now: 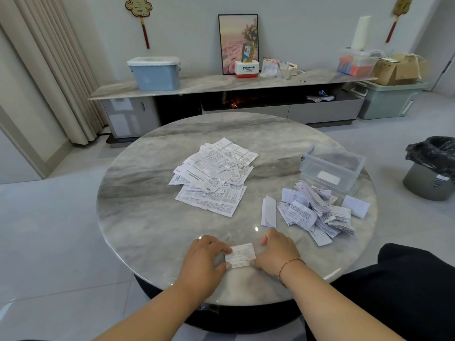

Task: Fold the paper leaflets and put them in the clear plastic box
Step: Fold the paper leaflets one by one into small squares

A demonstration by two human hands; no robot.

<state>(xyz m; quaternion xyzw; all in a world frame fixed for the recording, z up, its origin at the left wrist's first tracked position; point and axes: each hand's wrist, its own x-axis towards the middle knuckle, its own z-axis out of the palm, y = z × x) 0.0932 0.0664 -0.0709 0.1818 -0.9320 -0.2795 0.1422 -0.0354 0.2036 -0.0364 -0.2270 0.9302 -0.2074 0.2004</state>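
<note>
A small folded leaflet (pixel 241 255) lies flat near the front edge of the round marble table (pixel 147 217). My left hand (pixel 204 262) pinches its left end with curled fingers and thumb. My right hand (pixel 277 254) pinches its right end. A loose pile of unfolded leaflets (pixel 214 175) lies in the table's middle. A heap of folded leaflets (pixel 315 212) sits at the right, just in front of the clear plastic box (pixel 332 168), which stands empty near the right rim.
One folded slip (pixel 268 212) lies apart, left of the folded heap. A bin with a black bag (pixel 433 168) stands on the floor to the right. A low marble cabinet (pixel 221 84) with boxes lines the far wall.
</note>
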